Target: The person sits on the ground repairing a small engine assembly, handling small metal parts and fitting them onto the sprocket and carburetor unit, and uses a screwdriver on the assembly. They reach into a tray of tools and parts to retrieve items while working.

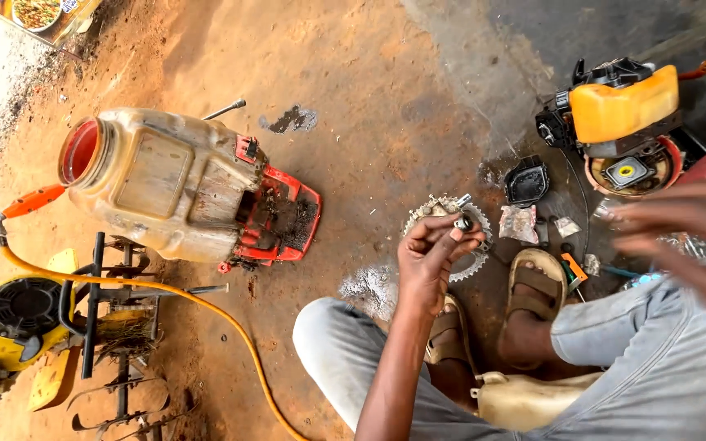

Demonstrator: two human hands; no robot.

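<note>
left hand (433,249): fingers pinched on one small metal part (462,220), held above one toothed disc (451,237) on the floor
right hand (684,237): blurred, fingers spread, holding nothing
engines: one orange-tanked (618,110), one yellow (6,314)
tank (157,184): one, lying sideways

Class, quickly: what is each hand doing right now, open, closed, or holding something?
Left hand: fingers closed on a small metal part, held above the toothed disc.
Right hand: blurred, fingers spread open, holding nothing visible.

Bare forearms, grey trousers (614,359), tan open-toed sandals (537,282)
</note>
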